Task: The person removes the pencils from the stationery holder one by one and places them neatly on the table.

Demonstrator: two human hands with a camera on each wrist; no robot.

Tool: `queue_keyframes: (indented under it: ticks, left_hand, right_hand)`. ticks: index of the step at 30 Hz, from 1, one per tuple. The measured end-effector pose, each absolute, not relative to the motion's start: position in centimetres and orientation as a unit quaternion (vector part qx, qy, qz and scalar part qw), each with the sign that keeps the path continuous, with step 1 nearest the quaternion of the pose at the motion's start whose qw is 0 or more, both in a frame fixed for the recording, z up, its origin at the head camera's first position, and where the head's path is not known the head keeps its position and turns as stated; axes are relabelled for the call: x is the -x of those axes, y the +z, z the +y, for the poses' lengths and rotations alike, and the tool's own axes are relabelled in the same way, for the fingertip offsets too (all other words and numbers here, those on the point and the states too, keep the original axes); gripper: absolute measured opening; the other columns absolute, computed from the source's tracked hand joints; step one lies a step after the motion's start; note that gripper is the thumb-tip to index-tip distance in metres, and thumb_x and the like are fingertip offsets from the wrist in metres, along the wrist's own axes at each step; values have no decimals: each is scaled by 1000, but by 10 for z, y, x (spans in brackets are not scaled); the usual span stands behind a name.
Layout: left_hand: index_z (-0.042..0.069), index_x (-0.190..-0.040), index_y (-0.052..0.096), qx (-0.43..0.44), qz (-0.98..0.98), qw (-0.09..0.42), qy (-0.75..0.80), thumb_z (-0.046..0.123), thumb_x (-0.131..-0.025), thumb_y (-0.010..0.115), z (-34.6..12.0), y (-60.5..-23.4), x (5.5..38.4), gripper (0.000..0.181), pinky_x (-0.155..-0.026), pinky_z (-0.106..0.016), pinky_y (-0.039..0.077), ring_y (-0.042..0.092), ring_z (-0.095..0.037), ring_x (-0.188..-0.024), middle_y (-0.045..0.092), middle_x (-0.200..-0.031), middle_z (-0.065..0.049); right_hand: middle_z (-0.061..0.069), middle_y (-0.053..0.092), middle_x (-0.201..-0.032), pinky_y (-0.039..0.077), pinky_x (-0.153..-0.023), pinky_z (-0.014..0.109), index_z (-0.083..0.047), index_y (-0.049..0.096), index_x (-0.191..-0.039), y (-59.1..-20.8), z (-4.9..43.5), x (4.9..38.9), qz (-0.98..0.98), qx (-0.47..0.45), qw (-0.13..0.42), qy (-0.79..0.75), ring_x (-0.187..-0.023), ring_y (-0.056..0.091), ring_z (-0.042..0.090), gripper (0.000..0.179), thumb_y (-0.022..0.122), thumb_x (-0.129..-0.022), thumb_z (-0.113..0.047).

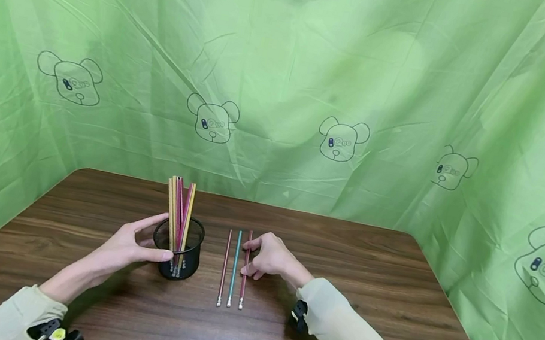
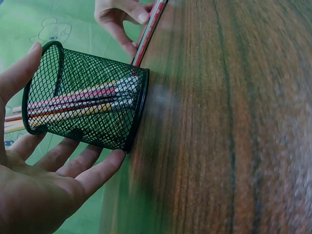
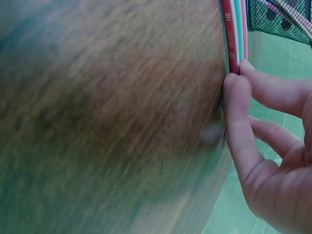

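Note:
A black mesh pencil cup [image 1: 189, 268] stands upright on the table, with several yellow and pink pencils [image 1: 179, 214] leaning in it, eraser ends down. My left hand [image 1: 134, 243] holds the cup from its left side, thumb near the rim and fingers around the mesh. To the cup's right lie three pencils side by side: a dark pink pencil [image 1: 224, 271], a teal pencil [image 1: 233, 272] and a red pencil [image 1: 242, 295], erasers toward me. My right hand [image 1: 270, 258] pinches the red pencil, the rightmost one; its fingertips hide part of the shaft.
The dark wooden table [image 1: 372, 254] is bordered at the back and sides by a green curtain [image 1: 273, 164] printed with bear faces. Black straps with small devices [image 1: 300, 316] sit on both wrists over light sleeves.

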State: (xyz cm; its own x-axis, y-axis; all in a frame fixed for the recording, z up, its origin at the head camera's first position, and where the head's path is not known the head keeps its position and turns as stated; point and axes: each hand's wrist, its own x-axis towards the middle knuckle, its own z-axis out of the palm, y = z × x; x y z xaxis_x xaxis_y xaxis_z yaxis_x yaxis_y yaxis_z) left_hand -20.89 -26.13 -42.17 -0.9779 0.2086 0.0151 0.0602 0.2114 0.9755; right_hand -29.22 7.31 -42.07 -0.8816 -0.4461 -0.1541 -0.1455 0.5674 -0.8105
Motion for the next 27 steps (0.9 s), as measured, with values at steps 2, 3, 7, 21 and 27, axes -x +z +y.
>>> queue_keyframes:
  ticks: [2, 3, 7, 21, 27]
  left_hand:
    - [13, -167, 31, -87, 777, 60, 621, 19, -91, 85, -261, -422, 209, 93, -95, -29, 51, 56, -40, -134, 44, -159, -24]
    - [13, -167, 31, -87, 778, 60, 620, 19, -90, 85, -261, -422, 209, 94, -95, -29, 51, 56, -40, -134, 43, -160, -24]
    - [12, -167, 31, -89, 778, 58, 619, 19, -90, 85, -261, -422, 209, 94, -95, -29, 51, 56, -40, -134, 43, -160, -24]
    - [11, -166, 32, -92, 775, 56, 623, 18, -90, 85, -261, -422, 208, 94, -96, -28, 50, 53, -39, -137, 43, -160, -23]
    - [10, -166, 31, -94, 770, 58, 629, 17, -90, 85, -261, -422, 208, 93, -97, -27, 49, 49, -40, -140, 40, -162, -23]
  right_hand:
    - [18, 73, -123, 60, -54, 33, 4, 74, -124, -421, 73, 292, 871, 172, 171, -427, -54, 71, 23, 53, 92, -74, 8]
    - [18, 73, -123, 60, -54, 33, 4, 74, -124, -421, 73, 292, 873, 173, 169, -424, -53, 71, 22, 53, 92, -74, 7]
    - [17, 74, -121, 59, -52, 33, 2, 75, -123, -422, 73, 295, 885, 182, 156, -400, -49, 67, 19, 53, 95, -73, 2]
    - [8, 75, -116, 47, -108, 43, -3, 81, -115, -428, 79, 298, 906, 245, 90, -333, -123, 62, 29, 52, 99, -68, -11]
    - [7, 76, -115, 47, -107, 42, -3, 81, -115, -428, 78, 298, 907, 246, 84, -330, -122, 63, 28, 52, 100, -67, -12]
